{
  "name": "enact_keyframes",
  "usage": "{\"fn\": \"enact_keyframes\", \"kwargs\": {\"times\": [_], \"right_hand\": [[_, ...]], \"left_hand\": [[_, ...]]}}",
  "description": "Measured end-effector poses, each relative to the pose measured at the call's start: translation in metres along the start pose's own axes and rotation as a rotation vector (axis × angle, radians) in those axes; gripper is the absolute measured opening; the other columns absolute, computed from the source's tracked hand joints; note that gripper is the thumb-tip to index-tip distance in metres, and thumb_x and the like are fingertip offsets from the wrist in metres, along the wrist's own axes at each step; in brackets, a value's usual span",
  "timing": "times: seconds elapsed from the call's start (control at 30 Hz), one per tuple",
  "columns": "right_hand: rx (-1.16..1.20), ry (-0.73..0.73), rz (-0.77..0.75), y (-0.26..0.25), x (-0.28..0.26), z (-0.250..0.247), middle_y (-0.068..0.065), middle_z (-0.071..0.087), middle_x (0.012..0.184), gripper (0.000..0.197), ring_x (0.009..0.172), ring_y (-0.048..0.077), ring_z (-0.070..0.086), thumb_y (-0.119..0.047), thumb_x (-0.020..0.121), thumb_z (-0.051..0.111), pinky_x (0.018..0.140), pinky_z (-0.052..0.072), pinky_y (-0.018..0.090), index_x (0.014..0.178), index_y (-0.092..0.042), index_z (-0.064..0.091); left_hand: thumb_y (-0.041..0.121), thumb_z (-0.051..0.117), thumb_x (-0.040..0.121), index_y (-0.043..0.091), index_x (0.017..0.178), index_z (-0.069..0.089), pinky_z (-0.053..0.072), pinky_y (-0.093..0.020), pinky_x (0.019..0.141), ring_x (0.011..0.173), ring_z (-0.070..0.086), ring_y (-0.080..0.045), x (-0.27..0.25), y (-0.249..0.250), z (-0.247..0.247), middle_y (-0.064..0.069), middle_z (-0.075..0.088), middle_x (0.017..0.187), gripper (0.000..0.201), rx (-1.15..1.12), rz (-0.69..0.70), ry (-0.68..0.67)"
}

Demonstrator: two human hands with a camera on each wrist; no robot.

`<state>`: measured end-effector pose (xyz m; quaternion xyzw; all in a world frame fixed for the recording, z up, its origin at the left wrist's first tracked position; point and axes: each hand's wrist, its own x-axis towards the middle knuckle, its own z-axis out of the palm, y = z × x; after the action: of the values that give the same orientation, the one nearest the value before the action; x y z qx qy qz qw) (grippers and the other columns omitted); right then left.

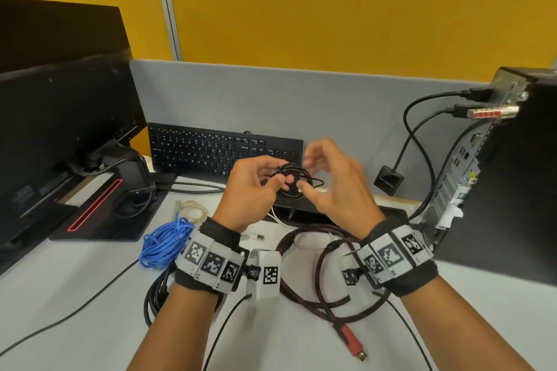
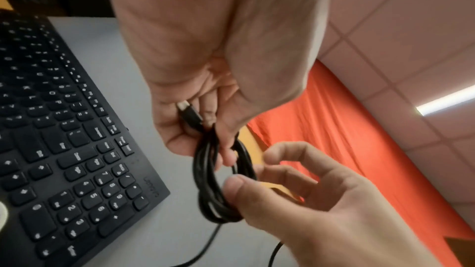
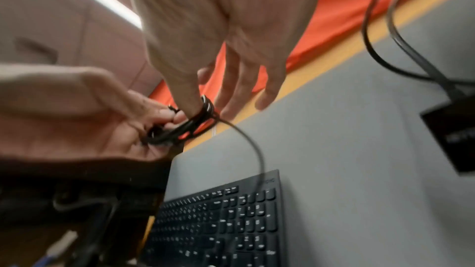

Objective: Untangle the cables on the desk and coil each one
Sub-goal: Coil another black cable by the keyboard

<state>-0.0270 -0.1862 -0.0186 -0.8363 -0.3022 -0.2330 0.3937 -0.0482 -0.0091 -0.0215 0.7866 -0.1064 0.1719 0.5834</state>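
A thin black cable [image 1: 294, 179] is wound into a small coil held above the desk, in front of the keyboard. My left hand [image 1: 280, 179] grips one side of the coil [image 2: 216, 190], with the cable's USB plug [image 2: 187, 111] tucked in its palm. My right hand [image 1: 313, 172] has its thumb hooked in the coil's loops [image 3: 185, 127], and its other fingers are spread and off the cable. A loose tail of the cable hangs from the coil toward the desk. On the desk lie a blue cable bundle [image 1: 164, 242], a beige coil [image 1: 193, 209] and a red-black braided cable [image 1: 316, 295].
A black keyboard [image 1: 196, 150] leans on the grey partition. A monitor [image 1: 60, 129] stands at the left, and a PC tower [image 1: 497, 175] with plugged cables at the right. A black coil [image 1: 155, 295] lies under my left wrist, and a white cable [image 1: 256, 236] is nearby.
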Motion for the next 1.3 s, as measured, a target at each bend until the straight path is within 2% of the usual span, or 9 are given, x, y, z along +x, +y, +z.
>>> {"fn": "enact_keyframes", "kwargs": {"times": [0.13, 0.33, 0.4, 0.47, 0.63, 0.77, 0.93, 1.17, 1.3], "right_hand": [[-0.352, 0.129, -0.211, -0.001, -0.005, 0.010, 0.005, 0.067, 0.099, 0.018, 0.089, 0.023, 0.065, -0.015, 0.079, 0.085, 0.079, 0.049, 0.046, 0.096, -0.015, 0.079], [-0.474, 0.046, -0.002, -0.007, -0.002, 0.022, 0.002, 0.065, 0.114, 0.012, 0.107, 0.022, 0.059, -0.024, 0.086, 0.078, 0.090, 0.039, 0.041, 0.098, -0.023, 0.080], [-0.240, -0.070, 0.106, -0.007, 0.006, 0.020, -0.002, 0.058, 0.112, 0.001, 0.111, 0.014, 0.054, -0.022, 0.089, 0.074, 0.094, 0.040, 0.033, 0.089, -0.021, 0.075], [0.136, -0.099, 0.240, -0.006, 0.015, 0.013, -0.003, 0.058, 0.106, 0.014, 0.105, 0.008, 0.055, -0.016, 0.092, 0.068, 0.096, 0.042, 0.027, 0.079, -0.020, 0.068], [0.663, -0.083, 0.482, -0.003, 0.027, 0.001, 0.009, 0.062, 0.094, 0.029, 0.093, 0.016, 0.061, -0.013, 0.101, 0.053, 0.086, 0.052, 0.035, 0.080, 0.002, 0.065], [0.993, -0.042, 0.505, -0.004, 0.026, -0.011, 0.002, 0.043, 0.063, 0.044, 0.059, 0.017, 0.047, -0.021, 0.106, 0.047, 0.064, 0.049, 0.032, 0.062, -0.017, 0.053], [0.988, -0.026, 0.496, 0.004, 0.024, -0.021, -0.005, 0.022, 0.060, 0.030, 0.047, 0.007, 0.020, -0.024, 0.108, 0.043, 0.043, 0.021, 0.019, 0.090, -0.008, 0.062], [1.017, 0.180, 0.467, 0.005, 0.030, -0.015, -0.005, 0.024, 0.058, 0.028, 0.048, 0.008, 0.021, -0.023, 0.108, 0.044, 0.043, 0.024, 0.019, 0.099, -0.006, 0.065], [1.083, 0.229, 0.447, 0.007, 0.032, -0.015, -0.005, 0.024, 0.057, 0.028, 0.047, 0.007, 0.022, -0.022, 0.109, 0.043, 0.042, 0.025, 0.019, 0.100, -0.006, 0.064]], "left_hand": [[-0.010, 0.059, 0.092, 0.017, 0.091, 0.072, 0.056, -0.020, 0.075, 0.077, 0.071, -0.013, 0.000, 0.001, -0.002, -0.007, 0.076, 0.085, 0.030, -0.111, -0.089, 0.026], [-0.008, 0.060, 0.093, 0.010, 0.099, 0.073, 0.058, -0.027, 0.083, 0.081, 0.072, -0.015, 0.001, 0.002, -0.008, -0.011, 0.077, 0.089, 0.023, -0.154, -0.129, -0.010], [-0.008, 0.060, 0.093, 0.017, 0.096, 0.072, 0.058, -0.023, 0.081, 0.080, 0.071, -0.013, 0.000, 0.002, -0.007, -0.008, 0.076, 0.087, 0.028, -0.122, -0.082, 0.019], [-0.006, 0.062, 0.092, 0.023, 0.095, 0.071, 0.057, -0.023, 0.082, 0.079, 0.073, -0.011, 0.001, 0.001, -0.009, -0.003, 0.076, 0.087, 0.030, -0.046, -0.010, 0.078], [-0.004, 0.063, 0.092, 0.014, 0.114, 0.071, 0.058, -0.022, 0.085, 0.081, 0.072, -0.005, 0.005, -0.006, -0.018, 0.004, 0.075, 0.093, 0.029, 0.198, 0.146, 0.126], [-0.011, 0.059, 0.090, 0.018, 0.124, 0.069, 0.054, -0.012, 0.082, 0.084, 0.070, -0.002, 0.004, -0.011, -0.026, 0.004, 0.071, 0.095, 0.046, 0.345, 0.233, 0.134], [-0.019, 0.051, 0.087, 0.022, 0.123, 0.071, 0.057, -0.038, 0.086, 0.084, 0.064, -0.015, 0.003, -0.013, -0.036, 0.000, 0.063, 0.093, 0.058, 0.495, 0.281, 0.005], [0.008, 0.079, 0.084, 0.017, 0.118, 0.073, 0.056, -0.023, 0.091, 0.093, 0.068, -0.008, 0.000, -0.002, -0.020, 0.002, 0.073, 0.101, 0.036, 0.407, 0.311, -0.085], [0.021, 0.083, 0.081, 0.015, 0.109, 0.078, 0.054, -0.011, 0.079, 0.080, 0.067, 0.001, 0.001, 0.000, -0.014, 0.004, 0.077, 0.096, 0.028, 0.386, 0.409, 0.015]]}}
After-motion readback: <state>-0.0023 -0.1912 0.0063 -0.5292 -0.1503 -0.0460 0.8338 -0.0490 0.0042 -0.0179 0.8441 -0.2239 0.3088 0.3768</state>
